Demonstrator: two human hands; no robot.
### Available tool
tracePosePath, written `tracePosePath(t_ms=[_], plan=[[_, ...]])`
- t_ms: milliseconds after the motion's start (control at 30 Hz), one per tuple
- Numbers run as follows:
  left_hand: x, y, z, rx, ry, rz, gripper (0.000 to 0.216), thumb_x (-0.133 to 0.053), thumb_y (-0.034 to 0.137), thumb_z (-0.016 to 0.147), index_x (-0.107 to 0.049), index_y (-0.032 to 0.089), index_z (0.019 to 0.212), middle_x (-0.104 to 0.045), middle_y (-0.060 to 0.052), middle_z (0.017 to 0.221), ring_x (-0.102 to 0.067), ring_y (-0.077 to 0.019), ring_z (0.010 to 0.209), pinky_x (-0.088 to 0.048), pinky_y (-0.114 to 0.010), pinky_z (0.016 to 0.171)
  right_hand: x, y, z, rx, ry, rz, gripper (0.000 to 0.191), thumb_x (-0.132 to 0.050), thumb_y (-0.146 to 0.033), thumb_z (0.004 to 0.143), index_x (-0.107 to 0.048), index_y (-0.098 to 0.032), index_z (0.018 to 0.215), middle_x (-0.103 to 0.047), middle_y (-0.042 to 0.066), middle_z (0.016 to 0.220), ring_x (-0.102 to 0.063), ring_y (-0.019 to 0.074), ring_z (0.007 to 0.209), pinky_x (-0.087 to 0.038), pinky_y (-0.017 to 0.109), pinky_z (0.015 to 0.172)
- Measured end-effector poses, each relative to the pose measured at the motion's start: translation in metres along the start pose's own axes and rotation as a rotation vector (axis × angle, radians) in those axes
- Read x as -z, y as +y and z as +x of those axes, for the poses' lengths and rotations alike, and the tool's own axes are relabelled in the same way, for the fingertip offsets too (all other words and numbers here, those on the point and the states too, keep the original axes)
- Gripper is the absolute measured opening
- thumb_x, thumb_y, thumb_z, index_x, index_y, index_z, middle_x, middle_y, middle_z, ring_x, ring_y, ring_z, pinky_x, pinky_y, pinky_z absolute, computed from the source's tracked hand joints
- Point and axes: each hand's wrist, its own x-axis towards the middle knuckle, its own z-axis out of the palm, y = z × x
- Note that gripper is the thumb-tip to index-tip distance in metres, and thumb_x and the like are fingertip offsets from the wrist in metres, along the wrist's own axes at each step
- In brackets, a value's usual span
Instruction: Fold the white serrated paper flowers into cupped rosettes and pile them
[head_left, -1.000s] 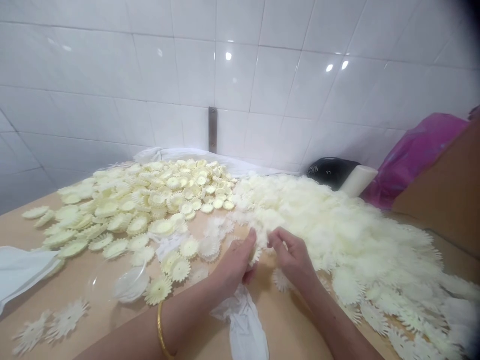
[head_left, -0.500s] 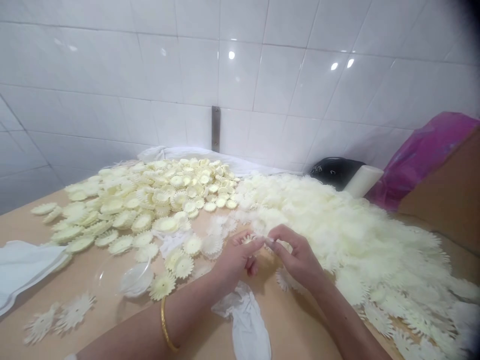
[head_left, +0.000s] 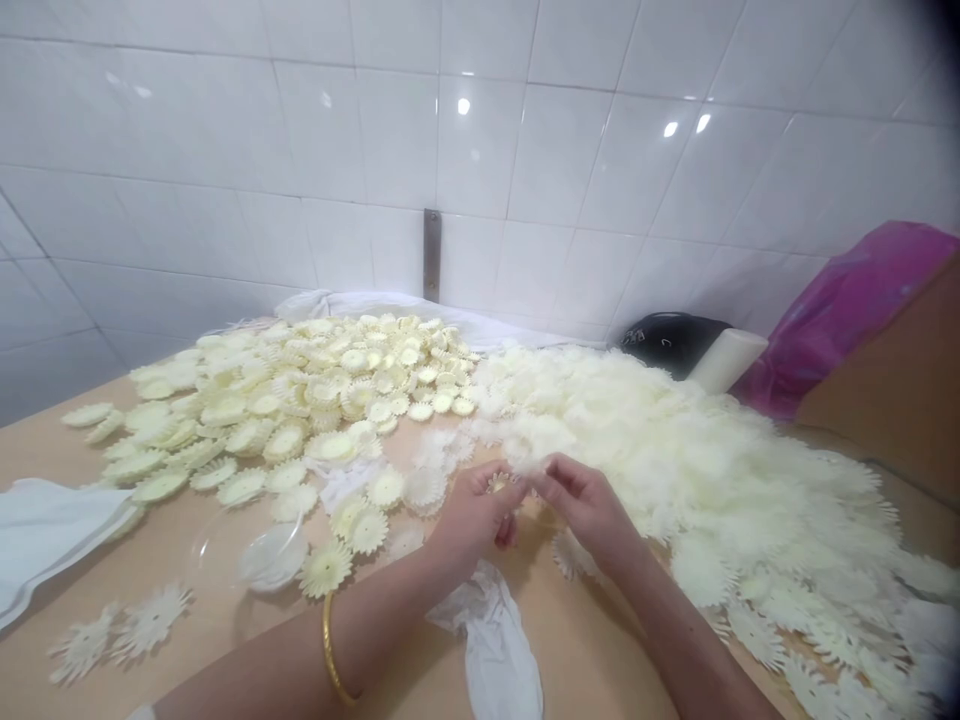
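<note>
My left hand (head_left: pixel 480 510) and my right hand (head_left: pixel 589 505) meet above the middle of the table, both with fingers pinched. Between their fingertips is a small pale flower-shaped cutout (head_left: pixel 501 483) with a notched edge, partly hidden by the left fingers. The right thumb and forefinger pinch at its far edge, where detail is blurred. Beneath the hands lies a crumpled white cloth (head_left: pixel 502 650). To the left of my left wrist are some yellowish cutouts (head_left: pixel 326 568) and a clear bowl (head_left: pixel 274 555) holding something white.
Cream cupped flower pieces (head_left: pixel 300 390) are heaped at the back left. A large mound of thin pale cutouts (head_left: pixel 637 430) spreads to the right. Behind it are a white roll (head_left: pixel 727 360), a black bag (head_left: pixel 667 338) and a purple bag (head_left: pixel 840 300). A white cloth (head_left: pixel 52 530) lies at left.
My right fingers have shifted slightly, drawing closer to the left fingertips. My left hand stays nearly in place, still pinching the cutout.
</note>
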Motion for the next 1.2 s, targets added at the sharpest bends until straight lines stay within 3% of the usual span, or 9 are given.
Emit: tracePosePath(t_ms=[167,333,467,633,767,833,900,1100,1200], plan=[[-0.003,0.003,-0.001,0.018,-0.017,-0.062,0.029,-0.055,0.047,0.07,-0.049,0.019,0.076,-0.037,0.008,0.041,-0.04,-0.0082,0.037,-0.032,-0.021,0.04,0.0,-0.001,-0.001,0.031,0.146,-0.029,0.026,-0.048,-0.034,0.08,-0.043,-0.018,0.06,-0.039,-0.004,0.056,-0.037,0.01,0.055,-0.033,0.022,0.053],[-0.002,0.008,-0.001,0.17,-0.013,-0.2,0.029,-0.053,0.045,0.072,-0.047,0.019,0.082,-0.04,0.006,0.046,-0.049,-0.011,0.045,-0.037,-0.023,0.047,0.007,0.002,0.002,-0.009,0.286,-0.158,0.033,-0.043,-0.038,0.083,-0.035,-0.019,0.056,-0.034,-0.005,0.053,-0.033,0.0092,0.051,-0.028,0.022,0.048],[0.0,0.005,0.001,0.153,-0.09,-0.268,0.023,-0.047,0.04,0.076,-0.043,0.018,0.071,-0.042,0.004,0.049,-0.05,-0.0114,0.047,-0.039,-0.025,0.05,0.01,0.002,0.002,-0.009,0.279,-0.183,0.035,-0.041,-0.04,0.083,-0.033,-0.019,0.056,-0.032,-0.005,0.053,-0.033,0.0092,0.05,-0.028,0.021,0.047],[-0.001,0.001,0.002,0.111,-0.112,-0.191,0.025,-0.058,0.035,0.069,-0.041,0.017,0.064,-0.043,0.005,0.048,-0.049,-0.01,0.044,-0.038,-0.023,0.047,0.012,0.008,0.002,-0.044,0.233,-0.314,0.038,-0.038,-0.043,0.083,-0.031,-0.019,0.054,-0.03,-0.005,0.05,-0.032,0.0097,0.048,-0.027,0.022,0.046],[0.0,0.002,0.002,0.066,-0.12,-0.152,0.031,-0.056,0.04,0.071,-0.039,0.017,0.059,-0.04,0.006,0.043,-0.045,-0.0084,0.039,-0.035,-0.022,0.044,0.011,0.013,0.002,-0.007,0.361,-0.636,0.031,-0.043,-0.039,0.08,-0.046,-0.018,0.057,-0.046,0.0,0.057,-0.043,0.0143,0.058,-0.033,0.026,0.056],[0.001,0.001,0.002,0.059,-0.099,-0.121,0.033,-0.056,0.043,0.071,-0.039,0.018,0.058,-0.036,0.008,0.039,-0.042,-0.0075,0.036,-0.033,-0.021,0.042,0.009,0.011,0.002,0.05,0.418,-0.637,0.024,-0.045,-0.037,0.079,-0.053,-0.018,0.067,-0.054,0.004,0.069,-0.048,0.0175,0.068,-0.036,0.029,0.064],[0.001,0.0,0.002,0.067,-0.056,-0.079,0.034,-0.058,0.046,0.068,-0.041,0.018,0.059,-0.034,0.009,0.036,-0.038,-0.0065,0.033,-0.031,-0.021,0.04,0.007,0.006,0.002,0.066,0.385,-0.492,0.024,-0.044,-0.038,0.08,-0.055,-0.018,0.071,-0.056,0.004,0.072,-0.05,0.0176,0.07,-0.037,0.03,0.066],[-0.001,-0.005,0.001,0.075,0.002,0.031,0.039,-0.062,0.051,0.061,-0.041,0.018,0.056,-0.032,0.009,0.033,-0.03,-0.0058,0.029,-0.023,-0.021,0.035,0.003,-0.005,0.0,-0.07,0.001,-0.034,0.029,-0.047,-0.044,0.079,-0.059,-0.017,0.075,-0.058,0.002,0.07,-0.052,0.0152,0.067,-0.041,0.026,0.062],[-0.003,-0.001,-0.001,0.026,-0.021,0.097,0.044,-0.06,0.052,0.062,-0.035,0.019,0.05,-0.029,0.008,0.032,-0.028,-0.0053,0.028,-0.019,-0.02,0.033,0.005,-0.006,0.0,-0.069,-0.036,0.047,0.032,-0.047,-0.044,0.079,-0.06,-0.017,0.071,-0.057,0.001,0.067,-0.052,0.0148,0.067,-0.041,0.026,0.063]])
